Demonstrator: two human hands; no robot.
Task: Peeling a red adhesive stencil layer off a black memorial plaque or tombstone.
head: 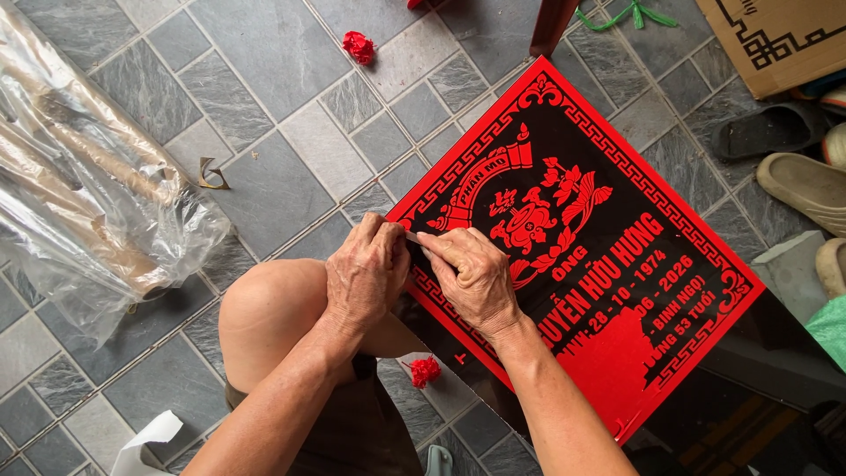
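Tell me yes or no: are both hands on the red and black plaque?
Yes: the left hand and right hand meet at the left edge of the plaque, pinching a thin tool between them.

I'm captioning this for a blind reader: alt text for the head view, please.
Both hands, left and right, work a thin blade on a black slab covered in red stencil film, above grey floor tiles.

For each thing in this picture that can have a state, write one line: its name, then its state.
left hand: closed in a grip, pressing on the plaque edge
right hand: closed on a small blade
red and black plaque: flat, red film partly peeled
plastic-wrapped rolls: lying wrapped
red scraps: crumpled
sandals: off, unworn
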